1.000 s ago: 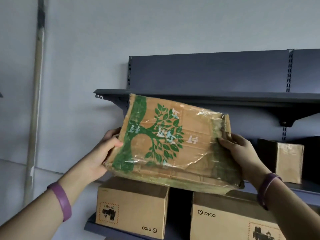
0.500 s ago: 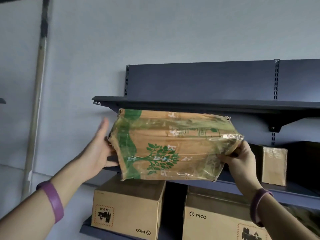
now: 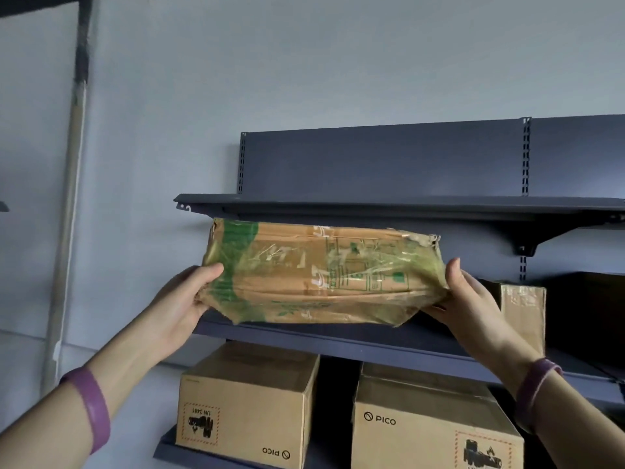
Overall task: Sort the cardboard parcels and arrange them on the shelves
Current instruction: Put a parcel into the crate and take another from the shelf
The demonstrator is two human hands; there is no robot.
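A crumpled cardboard parcel (image 3: pixel 324 272) with green print and shiny tape lies flat at the front of the middle shelf (image 3: pixel 338 343), just under the top shelf (image 3: pixel 406 206). My left hand (image 3: pixel 182 299) grips its left end, thumb on top and fingers beneath. At its right end, my right hand (image 3: pixel 470 292) holds it the same way. Whether the parcel's bottom rests on the middle shelf or hovers just above it I cannot tell.
A small brown box (image 3: pixel 522 313) stands on the middle shelf at the right. Two PICO cartons (image 3: pixel 247 401) (image 3: pixel 436 421) sit on the lower shelf. A pole (image 3: pixel 72 184) leans on the grey wall at the left. The top shelf's surface is not visible.
The parcel has tipped from face-up to flat and moved up and back onto the middle shelf level. My left hand went from flat against its end to gripping it.
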